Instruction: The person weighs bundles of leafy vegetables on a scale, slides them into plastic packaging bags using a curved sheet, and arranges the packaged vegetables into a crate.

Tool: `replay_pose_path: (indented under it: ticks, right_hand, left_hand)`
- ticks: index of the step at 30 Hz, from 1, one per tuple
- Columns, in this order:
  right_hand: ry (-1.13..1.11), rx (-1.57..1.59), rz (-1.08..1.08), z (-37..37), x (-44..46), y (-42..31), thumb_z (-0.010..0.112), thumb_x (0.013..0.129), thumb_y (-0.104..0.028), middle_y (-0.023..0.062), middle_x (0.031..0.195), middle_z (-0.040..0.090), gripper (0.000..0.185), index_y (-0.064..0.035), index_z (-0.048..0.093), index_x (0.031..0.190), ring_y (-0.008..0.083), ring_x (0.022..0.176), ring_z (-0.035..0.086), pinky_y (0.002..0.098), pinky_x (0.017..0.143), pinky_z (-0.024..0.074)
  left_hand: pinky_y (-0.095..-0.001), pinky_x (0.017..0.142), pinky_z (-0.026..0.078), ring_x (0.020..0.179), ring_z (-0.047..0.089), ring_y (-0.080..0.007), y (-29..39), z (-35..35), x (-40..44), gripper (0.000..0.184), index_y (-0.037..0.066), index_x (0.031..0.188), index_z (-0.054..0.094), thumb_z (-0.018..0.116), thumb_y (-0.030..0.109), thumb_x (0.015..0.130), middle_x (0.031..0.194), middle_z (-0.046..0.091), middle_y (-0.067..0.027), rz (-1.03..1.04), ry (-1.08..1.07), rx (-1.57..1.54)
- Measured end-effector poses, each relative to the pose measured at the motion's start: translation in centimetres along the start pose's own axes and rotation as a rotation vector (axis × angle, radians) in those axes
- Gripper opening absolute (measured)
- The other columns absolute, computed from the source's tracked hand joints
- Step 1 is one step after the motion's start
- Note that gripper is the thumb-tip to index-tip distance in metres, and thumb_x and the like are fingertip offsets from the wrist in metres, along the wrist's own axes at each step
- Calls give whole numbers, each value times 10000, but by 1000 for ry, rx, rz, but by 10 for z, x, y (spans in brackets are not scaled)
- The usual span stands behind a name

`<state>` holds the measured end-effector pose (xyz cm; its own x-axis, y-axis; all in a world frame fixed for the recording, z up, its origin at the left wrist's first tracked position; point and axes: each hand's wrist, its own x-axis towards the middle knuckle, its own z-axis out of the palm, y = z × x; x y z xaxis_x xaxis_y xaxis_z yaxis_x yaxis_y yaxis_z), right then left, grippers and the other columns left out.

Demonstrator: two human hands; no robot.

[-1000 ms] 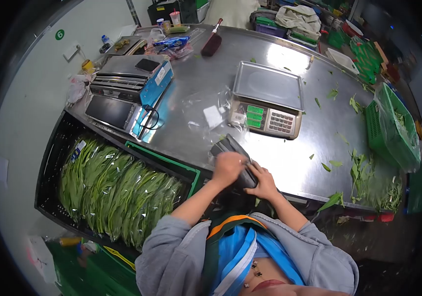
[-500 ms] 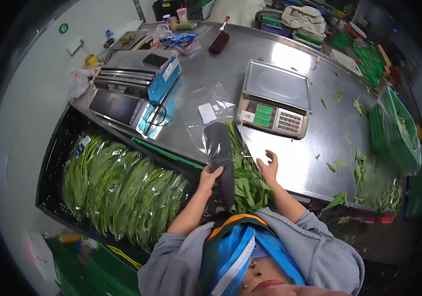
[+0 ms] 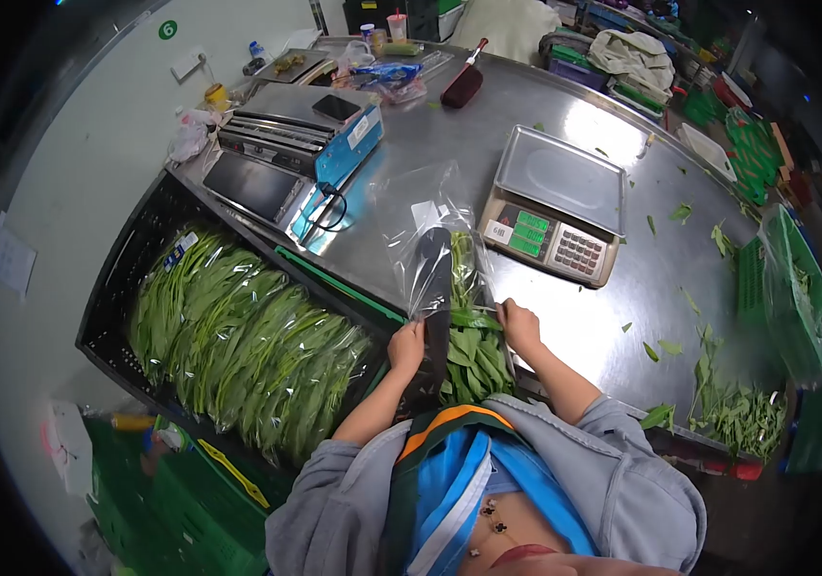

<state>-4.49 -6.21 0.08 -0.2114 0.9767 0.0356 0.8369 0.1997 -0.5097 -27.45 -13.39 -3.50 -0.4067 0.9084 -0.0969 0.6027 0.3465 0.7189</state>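
A clear plastic bag (image 3: 398,230) lies in front of me with the stems of a bunch of leafy greens (image 3: 476,365) inside it. The leaves stick out of its mouth toward my body. Along the bunch's left side runs a dark curved strip (image 3: 436,274), partly inside the bag. My left hand (image 3: 406,348) is closed at the left edge of the bag's mouth, beside the dark strip. On the opposite side my right hand (image 3: 520,326) pinches the bag's right edge. The fingertips of both hands are partly hidden.
At the left, a black crate (image 3: 104,307) holds several bagged bunches. A digital scale (image 3: 565,192) stands beyond my right hand. Sealing machine (image 3: 349,149), brush (image 3: 464,84) and green basket (image 3: 752,288) are on the metal table (image 3: 430,125). Loose leaves (image 3: 742,418) lie at the right.
My right hand has gone from open fingers to closing on the bag's edge. The bag now comes further down over the stems. The view has shifted slightly.
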Motion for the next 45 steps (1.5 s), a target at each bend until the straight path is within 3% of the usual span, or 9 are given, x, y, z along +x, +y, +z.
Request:
replay_pose_path:
  ticks: [4,10,13,17,20,26,34,40,45]
  right_hand:
    - [-133,-84,-265,-28,-68,34,468,885,-294,180,607,570,322,-42,535,697,385,584,569,476,556,447]
    - [48,293,-183,-70,-55,18,544,869,-204,183,652,562,234,-16,578,733,342,582,551,414,555,441]
    - [-65,767,8,-156,56,-38,491,923,-315,29,574,526,374,-46,572,675,84,508,460,275,454,361]
    - [0,910,-393,-294,47,-123,552,897,-258,-9,530,528,351,-40,584,624,43,485,490,205,415,349]
    - [740,245,-712,-319,73,-163,638,800,-150,50,731,621,114,-69,606,727,185,631,573,299,555,427]
    - [-148,-378,-667,-282,74,-203,589,789,-246,126,740,643,180,-86,661,831,334,732,613,410,666,485]
    - [-228,-575,-603,-261,90,-195,662,647,-169,141,791,664,175,-39,680,763,301,746,653,399,653,513]
    - [-295,-714,-710,-266,86,-177,631,671,-239,123,751,658,187,-93,692,771,288,719,651,401,628,514]
    - [147,-81,-744,-391,124,-182,636,693,-56,89,776,653,214,-118,689,891,189,729,633,307,695,491]
  left_hand:
    - [-467,633,447,719,576,-378,-5,-31,-64,307,18,745,604,502,283,861,759,588,-179,444,92,-8]
    - [-374,534,382,562,512,-281,63,-89,-52,190,-12,697,535,505,108,841,621,506,-157,408,116,-392]
    - [-307,481,344,485,431,-151,145,-138,32,395,41,641,495,465,301,937,536,473,-42,320,76,-517]
    - [-292,465,394,458,462,-174,233,-234,18,446,82,633,436,408,384,959,539,470,-57,591,-310,-1113]
    - [-338,605,496,588,585,-215,245,-246,28,463,91,623,443,405,414,953,625,561,-103,413,-420,-1252]
    - [-584,851,443,914,602,-301,209,-189,63,150,67,792,590,557,188,873,803,626,-99,47,-671,-1631]
    - [-524,860,469,878,561,-287,219,-175,61,132,65,681,495,517,93,808,756,544,-82,307,-659,-1620]
    - [-337,669,472,746,607,-233,246,-185,60,424,70,654,516,414,359,947,766,618,-118,266,-558,-1106]
    - [-314,620,522,647,644,-240,283,-202,78,435,11,866,562,424,417,941,779,650,-156,212,-484,-1014]
